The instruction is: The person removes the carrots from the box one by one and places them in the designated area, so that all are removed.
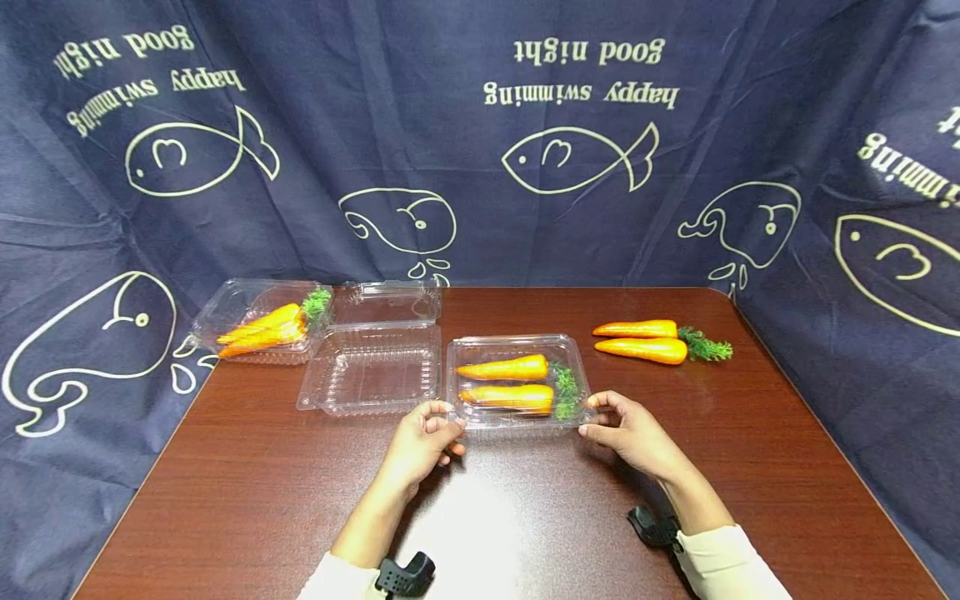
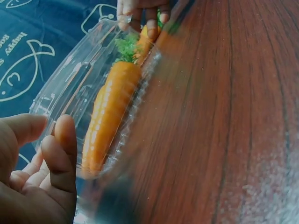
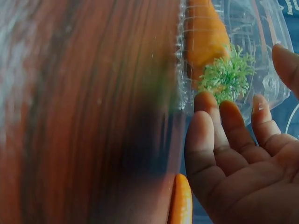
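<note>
A closed clear plastic clamshell container (image 1: 517, 423) sits in front of me in the head view, with two orange carrots (image 1: 504, 367) and their green tops (image 1: 567, 392) inside. At its front left corner, my left hand (image 1: 422, 442) pinches the rim between thumb and fingers. My right hand (image 1: 628, 429) pinches the front right corner likewise. In the left wrist view the lid edge lies by the left thumb (image 2: 28, 128). The right wrist view shows the right thumb (image 3: 285, 65) at the lid's corner and the fingers below, near the carrot greens (image 3: 229, 74).
An open, unfilled clear container (image 1: 375, 371) stands left of the closed one, lid folded back. Farther left is another container (image 1: 255, 296) holding carrots. Two loose carrots (image 1: 641, 350) with green tops lie at the right. A dark blue curtain (image 1: 480, 233) hangs behind the brown table (image 1: 750, 467).
</note>
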The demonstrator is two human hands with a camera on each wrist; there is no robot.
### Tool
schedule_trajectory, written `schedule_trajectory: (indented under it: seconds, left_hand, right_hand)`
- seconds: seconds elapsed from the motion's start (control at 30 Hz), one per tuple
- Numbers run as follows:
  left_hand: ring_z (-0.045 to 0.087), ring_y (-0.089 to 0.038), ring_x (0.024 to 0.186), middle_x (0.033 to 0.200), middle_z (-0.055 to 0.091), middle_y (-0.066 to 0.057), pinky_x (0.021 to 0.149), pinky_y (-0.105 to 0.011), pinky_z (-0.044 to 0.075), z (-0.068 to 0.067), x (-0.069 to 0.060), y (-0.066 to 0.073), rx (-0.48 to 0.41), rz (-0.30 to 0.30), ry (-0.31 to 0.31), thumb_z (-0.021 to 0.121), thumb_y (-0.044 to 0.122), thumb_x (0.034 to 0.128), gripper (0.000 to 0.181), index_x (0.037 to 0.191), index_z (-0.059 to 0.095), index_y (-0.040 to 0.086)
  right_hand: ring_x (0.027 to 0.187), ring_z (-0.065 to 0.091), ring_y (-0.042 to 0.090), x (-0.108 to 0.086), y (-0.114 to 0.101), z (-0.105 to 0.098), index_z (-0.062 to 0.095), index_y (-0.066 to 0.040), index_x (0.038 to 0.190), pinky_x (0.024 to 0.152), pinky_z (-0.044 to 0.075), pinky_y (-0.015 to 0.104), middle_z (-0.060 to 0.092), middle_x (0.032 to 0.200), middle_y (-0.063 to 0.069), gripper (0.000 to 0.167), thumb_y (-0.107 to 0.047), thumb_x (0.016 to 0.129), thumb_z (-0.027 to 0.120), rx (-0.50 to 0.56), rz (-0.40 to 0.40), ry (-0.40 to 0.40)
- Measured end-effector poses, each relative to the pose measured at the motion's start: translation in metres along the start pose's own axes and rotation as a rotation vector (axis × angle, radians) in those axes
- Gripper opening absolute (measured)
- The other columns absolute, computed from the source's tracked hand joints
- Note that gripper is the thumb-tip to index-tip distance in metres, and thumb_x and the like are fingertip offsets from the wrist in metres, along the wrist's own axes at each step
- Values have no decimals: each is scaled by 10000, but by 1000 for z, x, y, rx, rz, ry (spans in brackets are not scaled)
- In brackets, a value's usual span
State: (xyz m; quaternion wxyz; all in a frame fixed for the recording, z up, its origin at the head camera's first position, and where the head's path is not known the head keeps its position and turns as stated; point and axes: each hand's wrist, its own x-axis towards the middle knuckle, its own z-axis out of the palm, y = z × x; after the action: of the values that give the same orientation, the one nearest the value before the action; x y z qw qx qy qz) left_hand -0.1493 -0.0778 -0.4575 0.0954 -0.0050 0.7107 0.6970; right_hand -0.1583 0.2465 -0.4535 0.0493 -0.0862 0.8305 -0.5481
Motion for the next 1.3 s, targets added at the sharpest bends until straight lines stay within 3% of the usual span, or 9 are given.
schedule_trajectory:
  seconds: [0.27, 0.6, 0.8, 0.93, 1.03, 1.17, 1.3]
  left_hand:
    - [639, -108, 575, 857, 701, -174, 478, -175, 454, 3, 1, 0, -30, -6, 27, 689, 81, 913, 321, 1182, 557, -36]
    - [603, -103, 538, 795, 676, -181, 498, -179, 480, 3, 3, 2, -45, 25, 18, 656, 1, 903, 239, 1103, 556, -83]
    - [599, -104, 541, 745, 658, -112, 501, -180, 482, 3, 2, 5, -34, 27, 18, 638, -34, 886, 207, 1074, 563, -80]
    - [587, -115, 549, 710, 633, -56, 501, -211, 480, 2, 2, 5, 30, 41, 11, 674, 0, 868, 253, 1084, 555, -57]
    - [576, -132, 546, 719, 608, -27, 467, -252, 471, 3, 2, 5, 143, 59, 10, 743, 61, 834, 364, 1111, 523, -21]
    - [591, -151, 553, 793, 597, -44, 457, -263, 467, 6, 1, 2, 271, 91, 30, 801, 104, 798, 451, 1110, 487, 13]
    - [571, -145, 644, 926, 564, -91, 525, -259, 457, 7, 0, 1, 341, 112, 66, 789, 126, 809, 406, 1082, 502, 35]
  right_hand:
    - [644, 558, 97, -1, -4, 3, 573, 87, 1100, 548, 457, 243, 654, 820, 69, 322, -24, 852, 746, 1, 25, 44]
    - [632, 519, 93, 3, -9, 0, 688, -33, 911, 565, 416, 249, 622, 724, 1, 168, -153, 844, 785, -202, 27, 124]
    - [650, 537, 89, 1, -9, -1, 671, -40, 942, 578, 432, 252, 643, 775, 14, 173, -120, 841, 786, -227, -12, 101]
    - [648, 548, 93, 1, -9, 0, 645, -43, 967, 570, 443, 256, 628, 781, 18, 199, -87, 833, 783, -232, -32, 86]
    - [658, 537, 106, 0, -10, 0, 640, -55, 966, 571, 434, 262, 611, 773, 13, 202, -95, 831, 785, -250, -41, 92]
    - [700, 541, 123, -3, -12, 2, 649, -83, 950, 608, 432, 271, 624, 796, 0, 197, -129, 829, 798, -307, -56, 125]
    - [769, 562, 139, -5, -13, 4, 658, -118, 912, 673, 452, 294, 633, 849, -13, 193, -145, 811, 820, -379, -106, 180]
